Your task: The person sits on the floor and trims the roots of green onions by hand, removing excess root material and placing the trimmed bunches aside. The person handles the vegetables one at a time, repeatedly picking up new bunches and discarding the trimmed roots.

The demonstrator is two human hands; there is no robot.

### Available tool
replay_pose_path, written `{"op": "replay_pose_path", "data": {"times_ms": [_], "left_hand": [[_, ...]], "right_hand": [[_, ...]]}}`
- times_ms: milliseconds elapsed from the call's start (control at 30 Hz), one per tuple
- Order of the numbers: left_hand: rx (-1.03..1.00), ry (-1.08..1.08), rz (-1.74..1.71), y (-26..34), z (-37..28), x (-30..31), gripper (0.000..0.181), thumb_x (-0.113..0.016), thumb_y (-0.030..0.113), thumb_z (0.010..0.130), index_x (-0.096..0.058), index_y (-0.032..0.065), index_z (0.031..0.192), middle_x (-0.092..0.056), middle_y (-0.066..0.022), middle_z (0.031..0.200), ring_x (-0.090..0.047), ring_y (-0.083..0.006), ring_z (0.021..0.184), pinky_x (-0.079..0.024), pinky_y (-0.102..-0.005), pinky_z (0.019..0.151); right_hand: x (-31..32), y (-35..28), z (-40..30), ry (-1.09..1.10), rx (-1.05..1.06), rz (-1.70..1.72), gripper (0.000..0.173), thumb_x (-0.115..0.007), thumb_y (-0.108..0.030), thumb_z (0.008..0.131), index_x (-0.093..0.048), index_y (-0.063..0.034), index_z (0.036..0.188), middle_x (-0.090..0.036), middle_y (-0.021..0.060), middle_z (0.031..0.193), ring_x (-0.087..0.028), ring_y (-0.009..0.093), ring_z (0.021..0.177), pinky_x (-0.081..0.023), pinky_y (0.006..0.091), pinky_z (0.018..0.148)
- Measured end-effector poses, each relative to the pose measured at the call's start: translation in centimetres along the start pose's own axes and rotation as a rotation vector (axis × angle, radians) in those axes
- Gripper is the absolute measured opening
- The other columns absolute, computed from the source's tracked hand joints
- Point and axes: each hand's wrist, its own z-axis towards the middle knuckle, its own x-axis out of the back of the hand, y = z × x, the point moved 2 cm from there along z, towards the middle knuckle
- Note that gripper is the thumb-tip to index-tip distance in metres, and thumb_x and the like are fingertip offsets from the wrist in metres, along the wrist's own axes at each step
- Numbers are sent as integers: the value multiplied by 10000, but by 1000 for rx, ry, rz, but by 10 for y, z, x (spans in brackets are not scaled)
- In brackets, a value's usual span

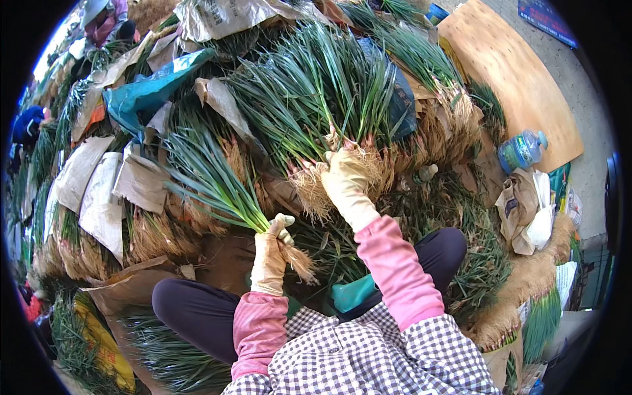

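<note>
My left hand (270,252), in a pale glove, is closed around a bunch of green plants with long narrow leaves (232,197); the tan roots hang out below the fist. The leaves point up and to the left. My right hand (345,177), gloved too, reaches to the root end of a large heap of the same plants (316,103). Its fingers are at the reddish stem bases, beside the matted roots (312,190). Whether they grip any stems cannot be told, as the glove hides them.
More rooted bundles (153,234) under paper and sacking lie at left. Loose leaves (464,247) cover the ground at right, near a plastic bottle (521,150) and a wooden board (518,79). A blue plastic sheet (153,94) lies upper left. Another person (106,22) sits at top left.
</note>
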Motion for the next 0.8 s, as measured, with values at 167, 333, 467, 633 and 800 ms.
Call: {"op": "replay_pose_path", "data": {"times_ms": [167,333,467,633,800], "left_hand": [[-57,-42,-10,1,-4,-7,292,-633,181,928,-644,-58,1096,-690,-115,929,-684,-217,791,-575,-307,733],[-46,-152,-21,-12,-1,-16,375,-613,160,934,-566,-35,1250,-672,-160,1094,-676,-230,907,-577,-339,780],[-56,-113,21,-14,7,5,284,-637,81,898,-611,-60,1143,-688,-125,874,-651,-180,670,-530,-262,573],[-105,32,76,-15,-2,-5,136,-679,71,849,-665,-39,928,-639,-74,629,-526,-117,405,-403,-225,382],[-145,162,171,-18,0,3,109,-710,100,832,-642,23,795,-623,-25,624,-505,-90,437,-377,-215,409]], "right_hand": [[10,-15,-40,162,99,282,206,-698,-233,848,-587,-66,799,-607,80,726,-594,200,602,-471,333,531],[12,-28,-121,101,432,328,160,-676,-251,836,-614,-104,853,-580,77,671,-593,268,595,-468,364,536],[14,-30,-123,-33,263,606,247,-704,-337,832,-670,-112,929,-641,86,749,-645,250,699,-494,351,593],[10,-54,-80,-454,87,504,636,-755,-540,707,-657,-34,1079,-680,177,958,-658,319,887,-495,403,784],[-9,-70,-94,-175,-32,865,187,-676,-226,867,-662,-41,884,-682,108,767,-648,233,699,-490,339,649]]}}
